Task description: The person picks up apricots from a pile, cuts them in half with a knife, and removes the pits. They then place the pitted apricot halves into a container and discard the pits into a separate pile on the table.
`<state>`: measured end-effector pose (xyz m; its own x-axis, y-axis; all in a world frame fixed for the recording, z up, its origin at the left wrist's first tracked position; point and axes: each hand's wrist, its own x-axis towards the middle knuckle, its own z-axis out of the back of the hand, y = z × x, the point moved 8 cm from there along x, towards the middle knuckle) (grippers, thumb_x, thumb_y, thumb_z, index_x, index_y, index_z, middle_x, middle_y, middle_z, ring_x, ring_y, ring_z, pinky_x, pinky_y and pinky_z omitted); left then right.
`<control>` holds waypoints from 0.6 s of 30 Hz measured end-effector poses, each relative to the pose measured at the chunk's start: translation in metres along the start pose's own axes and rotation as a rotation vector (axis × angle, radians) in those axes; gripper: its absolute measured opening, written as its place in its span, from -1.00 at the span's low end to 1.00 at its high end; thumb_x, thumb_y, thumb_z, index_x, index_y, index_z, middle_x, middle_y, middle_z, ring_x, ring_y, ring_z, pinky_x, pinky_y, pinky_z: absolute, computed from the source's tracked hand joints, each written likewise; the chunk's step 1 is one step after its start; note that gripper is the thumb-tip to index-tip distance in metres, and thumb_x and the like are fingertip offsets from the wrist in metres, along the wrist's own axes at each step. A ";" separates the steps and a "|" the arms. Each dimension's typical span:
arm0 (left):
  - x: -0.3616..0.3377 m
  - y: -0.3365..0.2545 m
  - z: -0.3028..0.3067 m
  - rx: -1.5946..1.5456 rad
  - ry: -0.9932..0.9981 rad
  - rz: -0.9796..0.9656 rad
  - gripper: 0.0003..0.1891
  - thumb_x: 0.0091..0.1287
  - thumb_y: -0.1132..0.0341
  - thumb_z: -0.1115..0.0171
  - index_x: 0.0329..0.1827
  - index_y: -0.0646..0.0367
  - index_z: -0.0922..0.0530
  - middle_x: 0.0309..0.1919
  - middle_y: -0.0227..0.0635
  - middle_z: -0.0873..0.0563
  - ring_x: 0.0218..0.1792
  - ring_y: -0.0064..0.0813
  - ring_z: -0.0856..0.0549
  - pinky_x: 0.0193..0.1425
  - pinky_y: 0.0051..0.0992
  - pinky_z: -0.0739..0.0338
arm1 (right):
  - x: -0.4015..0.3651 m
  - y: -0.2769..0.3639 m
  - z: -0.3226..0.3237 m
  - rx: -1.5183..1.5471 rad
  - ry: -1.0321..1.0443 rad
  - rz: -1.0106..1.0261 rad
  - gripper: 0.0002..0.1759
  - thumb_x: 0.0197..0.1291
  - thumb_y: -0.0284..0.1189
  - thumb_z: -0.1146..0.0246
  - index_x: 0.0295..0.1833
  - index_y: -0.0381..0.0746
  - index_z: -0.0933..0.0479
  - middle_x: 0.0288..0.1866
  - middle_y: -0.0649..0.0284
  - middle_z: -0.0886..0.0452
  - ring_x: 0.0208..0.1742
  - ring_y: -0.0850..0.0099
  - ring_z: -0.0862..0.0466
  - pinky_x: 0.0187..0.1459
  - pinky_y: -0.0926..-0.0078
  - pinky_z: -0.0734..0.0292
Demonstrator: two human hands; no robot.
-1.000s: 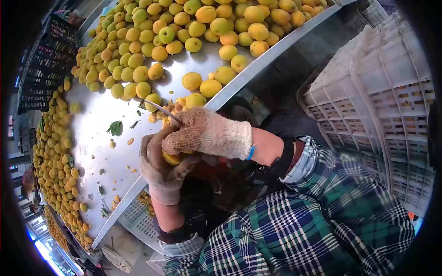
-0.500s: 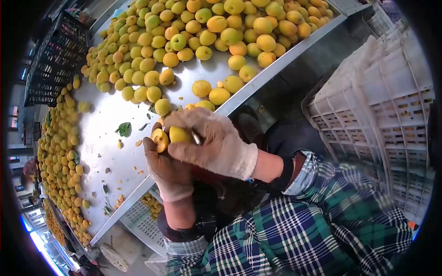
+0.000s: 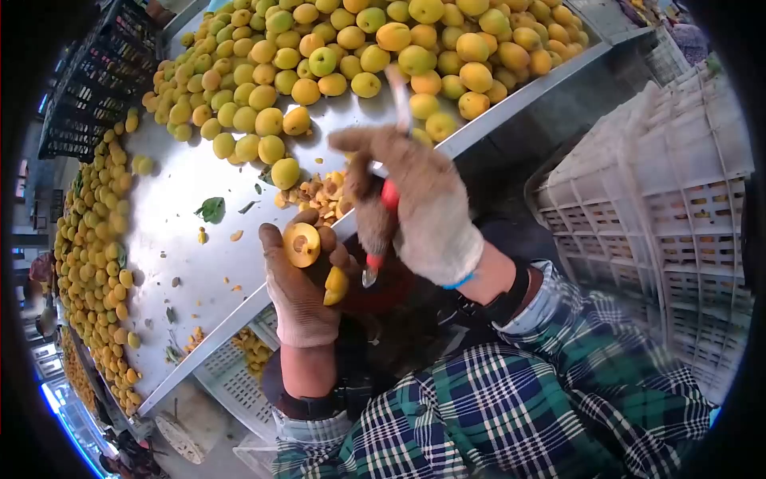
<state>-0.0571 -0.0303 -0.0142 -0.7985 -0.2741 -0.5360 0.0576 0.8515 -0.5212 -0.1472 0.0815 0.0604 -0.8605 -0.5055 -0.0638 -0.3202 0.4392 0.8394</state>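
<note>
My left hand [image 3: 299, 279], in a brown-stained glove, is closed around a cut apricot. One apricot half [image 3: 302, 244] faces up with its brown centre showing; another apricot piece [image 3: 336, 286] sticks out by the fingers. To its right, my right hand [image 3: 419, 203], gloved too, grips a red-handled knife [image 3: 389, 195]. A pale, blurred, blade-like end rises above this hand, and a small metal tip shows below it. Both hands are at the front edge of the metal table [image 3: 187, 255], apart from each other.
Whole apricots [image 3: 319, 60] lie heaped across the back and down the left side. Cut apricot pieces [image 3: 319, 195] lie near the table edge. A black crate [image 3: 104, 80] stands at the far left, and stacked white crates [image 3: 646, 191] stand at my right.
My right hand has drawn away from my left, up and to the right, with the knife. The apricot in my left hand now shows its cut face, and cut pieces on the table are uncovered.
</note>
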 end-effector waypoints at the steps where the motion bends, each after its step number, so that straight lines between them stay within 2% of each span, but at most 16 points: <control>1: -0.004 0.004 -0.002 0.026 -0.023 0.024 -0.40 0.48 -0.25 0.27 0.05 0.14 -0.45 -0.46 -0.35 -0.52 -0.52 -0.44 -0.49 -0.42 -0.47 -0.47 | 0.003 0.004 0.005 0.104 -0.021 -0.017 -0.52 0.51 -0.12 0.11 0.10 -0.32 -0.49 -0.44 0.37 -0.46 -0.69 0.62 -0.40 -0.61 0.63 -0.37; 2: -0.005 0.008 -0.003 0.052 -0.081 0.053 -0.39 0.46 -0.28 0.26 -0.04 0.12 -0.46 -0.51 -0.34 -0.51 -0.55 -0.43 -0.48 -0.44 -0.47 -0.47 | 0.005 0.007 0.007 0.096 -0.032 -0.035 -0.48 0.50 -0.08 0.11 0.09 -0.34 -0.48 -0.47 0.38 -0.41 -0.71 0.59 -0.33 -0.63 0.61 -0.32; 5: -0.002 0.010 -0.004 0.147 -0.010 0.024 -0.37 0.46 -0.29 0.26 -0.08 0.14 -0.49 -0.52 -0.34 -0.52 -0.55 -0.44 -0.50 -0.47 -0.48 -0.45 | 0.007 -0.001 0.011 0.241 -0.009 -0.106 -0.44 0.50 -0.02 0.14 0.10 -0.32 -0.46 -0.48 0.38 -0.41 -0.71 0.58 -0.28 -0.65 0.56 -0.28; 8: -0.007 0.009 -0.007 0.317 -0.107 -0.032 -0.33 0.42 -0.34 0.21 -0.07 0.17 -0.49 -0.49 -0.33 -0.52 -0.52 -0.45 -0.51 -0.45 -0.51 -0.43 | 0.012 0.015 0.021 0.363 -0.078 -0.038 -0.40 0.47 0.05 0.15 0.07 -0.29 -0.47 -0.55 0.44 -0.32 -0.68 0.58 -0.26 -0.63 0.54 -0.22; 9: -0.007 0.010 -0.011 0.417 -0.062 -0.048 -0.31 0.42 -0.35 0.25 -0.09 0.17 -0.50 -0.48 -0.32 -0.55 -0.52 -0.47 -0.53 -0.45 -0.54 -0.43 | 0.014 0.020 0.025 0.423 -0.090 -0.011 -0.40 0.47 0.06 0.15 0.06 -0.28 -0.48 -0.56 0.45 -0.31 -0.67 0.58 -0.26 -0.62 0.55 -0.20; 12: -0.010 0.016 -0.019 0.721 0.076 -0.087 -0.23 0.40 -0.40 0.36 -0.14 0.19 -0.52 -0.48 -0.32 -0.60 -0.50 -0.55 -0.58 -0.44 -0.62 -0.43 | 0.012 0.028 0.028 0.342 -0.119 0.025 -0.38 0.45 0.09 0.15 -0.02 -0.26 -0.51 -0.55 0.47 -0.29 -0.67 0.58 -0.26 -0.62 0.55 -0.17; 14: -0.011 0.023 -0.021 0.710 0.041 -0.074 -0.22 0.39 -0.42 0.35 -0.13 0.19 -0.52 -0.47 -0.33 -0.60 -0.50 -0.55 -0.59 -0.44 -0.61 -0.44 | 0.010 0.026 0.029 0.299 -0.097 0.054 -0.37 0.44 0.12 0.14 -0.09 -0.25 -0.52 -0.57 0.46 -0.29 -0.67 0.56 -0.26 -0.64 0.53 -0.16; 18: -0.007 0.033 -0.023 0.656 0.064 -0.049 -0.23 0.38 -0.42 0.30 -0.08 0.18 -0.51 -0.46 -0.36 -0.61 -0.49 -0.56 -0.60 -0.43 -0.64 -0.46 | 0.003 0.038 0.023 0.083 -0.044 0.194 -0.44 0.50 0.01 0.16 -0.16 -0.24 -0.53 -0.59 0.41 -0.36 -0.67 0.52 -0.36 -0.60 0.55 -0.28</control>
<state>-0.0630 0.0098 -0.0122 -0.8424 -0.2612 -0.4713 0.3572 0.3841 -0.8514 -0.1712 0.1142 0.0796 -0.9250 -0.3735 0.0696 -0.1770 0.5856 0.7910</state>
